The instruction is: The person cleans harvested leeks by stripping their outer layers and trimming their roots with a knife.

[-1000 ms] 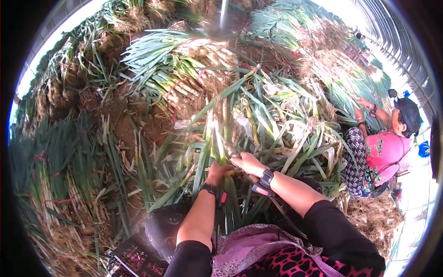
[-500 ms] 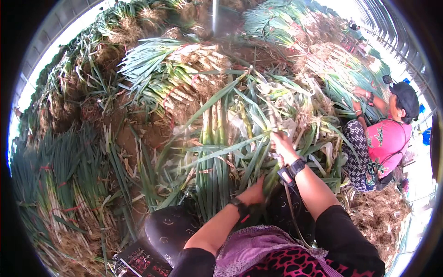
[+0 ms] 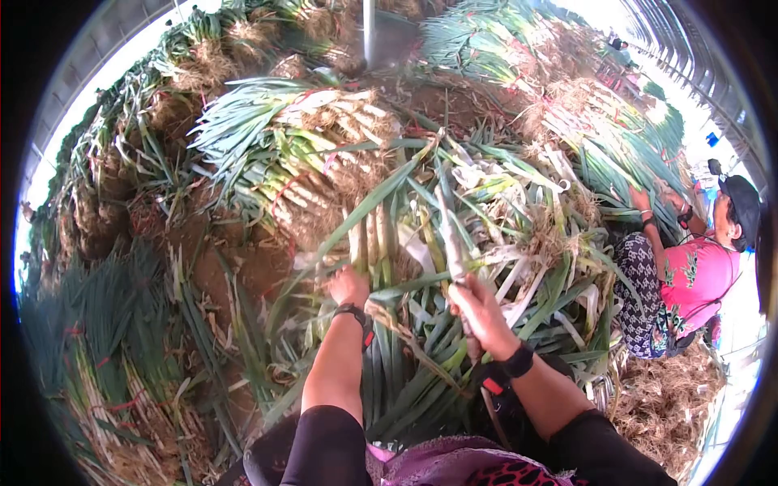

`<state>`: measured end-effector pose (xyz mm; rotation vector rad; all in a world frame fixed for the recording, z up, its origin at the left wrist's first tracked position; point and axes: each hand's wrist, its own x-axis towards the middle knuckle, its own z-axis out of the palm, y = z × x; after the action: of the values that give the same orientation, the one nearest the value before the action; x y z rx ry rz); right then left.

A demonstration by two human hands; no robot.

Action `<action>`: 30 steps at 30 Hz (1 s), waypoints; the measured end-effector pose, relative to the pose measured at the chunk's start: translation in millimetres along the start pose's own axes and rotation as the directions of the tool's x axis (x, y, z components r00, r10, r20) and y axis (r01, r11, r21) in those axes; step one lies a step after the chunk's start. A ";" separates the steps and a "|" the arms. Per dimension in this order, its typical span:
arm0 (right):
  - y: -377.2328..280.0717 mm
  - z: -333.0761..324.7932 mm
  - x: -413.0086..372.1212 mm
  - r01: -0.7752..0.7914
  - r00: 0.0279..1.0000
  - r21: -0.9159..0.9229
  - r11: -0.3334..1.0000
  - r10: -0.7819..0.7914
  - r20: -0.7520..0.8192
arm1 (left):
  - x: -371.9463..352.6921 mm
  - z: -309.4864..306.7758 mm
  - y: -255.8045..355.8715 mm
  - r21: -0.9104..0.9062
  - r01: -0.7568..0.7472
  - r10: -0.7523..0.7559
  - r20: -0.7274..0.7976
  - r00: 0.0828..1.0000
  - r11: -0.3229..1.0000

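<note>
My left hand (image 3: 348,287) reaches forward, fingers curled at the pale stalks of several green onions (image 3: 374,243) lying in front of me. Their green leaves run back toward my lap. My right hand (image 3: 480,314) is closed around a long pale stalk (image 3: 448,231) that points away from me; a brown end sticks out below the fist. Around both hands spreads a loose heap of green onions (image 3: 519,215), with dry leaves and roots mixed in. Just beyond my left hand lies a big bunch of green onions (image 3: 324,154), bound with red ties.
Tied bunches (image 3: 105,340) stand at the left, and more bunches (image 3: 486,40) lie at the back. A person in pink (image 3: 697,283) sits close on my right, hands in another pile. Root clumps (image 3: 660,405) lie at lower right. A thin pole (image 3: 369,32) rises behind.
My left hand has moved forward and left, from the leaves by my lap to the pale stalks. My right hand has come slightly back and left. The person in pink appears farther right.
</note>
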<state>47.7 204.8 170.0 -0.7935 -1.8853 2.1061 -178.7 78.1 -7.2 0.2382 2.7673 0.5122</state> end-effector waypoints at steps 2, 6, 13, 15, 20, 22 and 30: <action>-11.1 9.4 -1.7 -0.016 1.000 -0.081 0.997 0.017 0.002 | 10.7 9.4 -5.0 -0.059 -0.039 0.044 0.074 0.996 0.997; -17.3 16.4 2.3 -0.038 0.998 -0.034 0.999 0.039 0.055 | -6.1 3.3 -1.7 0.005 -0.121 0.120 0.123 0.985 0.993; 12.6 13.2 12.6 0.222 0.975 -0.116 0.968 -0.218 0.040 | -51.1 -5.8 -42.4 -0.579 0.055 0.309 0.509 0.803 0.813; 9.9 11.1 8.5 0.143 0.990 -0.092 0.985 -0.141 0.031 | -69.4 -2.6 -47.2 -0.702 0.035 0.385 0.430 0.816 0.712; -16.8 -2.6 -5.9 0.198 0.980 -0.005 0.980 -0.198 0.003 | -119.9 -109.6 7.4 -0.694 -0.354 0.444 -0.056 0.895 0.627; -10.4 -13.4 -2.4 0.171 0.984 -0.033 0.985 -0.172 -0.041 | -134.9 -169.1 33.0 -0.757 -0.470 0.410 -0.291 0.864 0.454; 2.9 -45.8 -28.3 0.185 0.978 0.079 0.979 -0.176 -0.109 | -126.4 -235.6 38.6 -0.784 -0.284 0.311 -0.123 0.943 0.552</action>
<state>95.4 229.7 172.5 -0.6690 -1.7286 1.9846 -135.3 10.7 250.7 0.4843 2.1614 1.7446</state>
